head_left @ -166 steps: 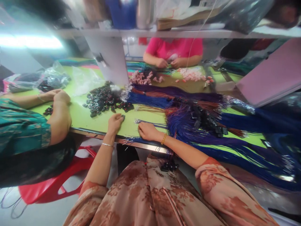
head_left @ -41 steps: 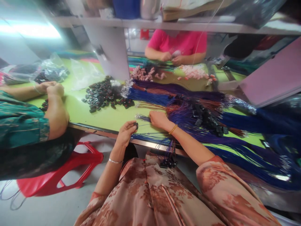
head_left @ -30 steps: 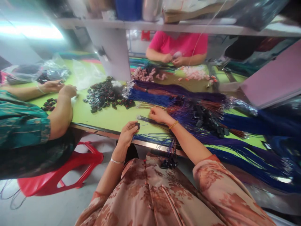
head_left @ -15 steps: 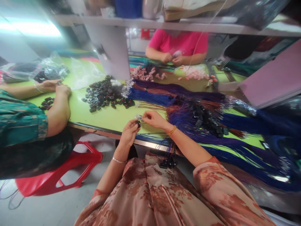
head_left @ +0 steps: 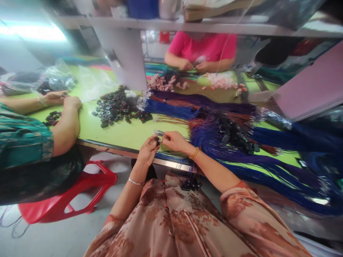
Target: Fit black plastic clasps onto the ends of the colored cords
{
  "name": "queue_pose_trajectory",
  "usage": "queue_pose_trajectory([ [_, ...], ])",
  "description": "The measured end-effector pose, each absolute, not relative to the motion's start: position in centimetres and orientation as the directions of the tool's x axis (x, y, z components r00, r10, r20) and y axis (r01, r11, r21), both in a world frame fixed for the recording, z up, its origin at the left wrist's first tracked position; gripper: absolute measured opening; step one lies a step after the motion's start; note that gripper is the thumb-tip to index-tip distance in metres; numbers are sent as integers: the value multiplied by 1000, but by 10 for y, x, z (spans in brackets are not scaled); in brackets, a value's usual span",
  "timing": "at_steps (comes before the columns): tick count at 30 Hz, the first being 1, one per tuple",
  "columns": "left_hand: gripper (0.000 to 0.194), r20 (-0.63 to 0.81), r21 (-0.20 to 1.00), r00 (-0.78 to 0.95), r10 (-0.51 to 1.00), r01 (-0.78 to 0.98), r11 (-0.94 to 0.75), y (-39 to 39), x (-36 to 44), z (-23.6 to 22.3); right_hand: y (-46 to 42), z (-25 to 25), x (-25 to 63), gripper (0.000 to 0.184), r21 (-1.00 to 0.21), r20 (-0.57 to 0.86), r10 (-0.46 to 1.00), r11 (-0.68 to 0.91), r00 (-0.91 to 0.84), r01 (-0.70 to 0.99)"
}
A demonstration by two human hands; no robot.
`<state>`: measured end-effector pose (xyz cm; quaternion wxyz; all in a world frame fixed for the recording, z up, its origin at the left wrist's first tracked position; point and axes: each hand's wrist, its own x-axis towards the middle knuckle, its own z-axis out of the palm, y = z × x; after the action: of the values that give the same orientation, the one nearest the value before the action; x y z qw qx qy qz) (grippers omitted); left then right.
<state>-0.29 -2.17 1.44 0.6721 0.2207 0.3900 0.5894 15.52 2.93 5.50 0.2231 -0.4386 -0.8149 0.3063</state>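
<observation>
Near the front edge of the yellow-green table, my left hand pinches a small black connector housing. My right hand is closed right beside it, its fingertips at the housing's right side on what looks like a wire with a metal end; the fingers partly hide it. Just behind, several wires with silvery terminal ends lie on the table. To the right spreads a large bundle of blue and purple wires, with black housings on some of them.
Loose black housings form a pile behind my left hand. A co-worker's hands work at the left, beside a red stool. Across the table sits a person in pink behind pink connectors. A shelf runs overhead.
My right hand has lowered slightly and come level with the black housing, closer to its side. My left hand stays nearly in place, holding the housing.
</observation>
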Motion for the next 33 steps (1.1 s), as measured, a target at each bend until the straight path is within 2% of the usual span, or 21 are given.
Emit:
queue_pose_trajectory([
  [13, 39, -235, 805, -8, 972, -561, 190, -22, 0, 15, 27, 56, 155, 17, -677, 76, 859, 417, -506, 606],
  [18, 39, -240, 837, -54, 969, -517, 179, -22, 2, 11, 27, 49, 155, 17, -695, 120, 834, 458, -539, 554],
  [23, 37, -289, 801, -61, 955, -561, 207, -19, 0, 10, 29, 48, 160, 13, -688, 184, 798, 522, -574, 505],
  [33, 35, -282, 841, -89, 955, -502, 201, -19, 5, 9, 34, 37, 159, 15, -696, 142, 807, 493, -573, 522],
])
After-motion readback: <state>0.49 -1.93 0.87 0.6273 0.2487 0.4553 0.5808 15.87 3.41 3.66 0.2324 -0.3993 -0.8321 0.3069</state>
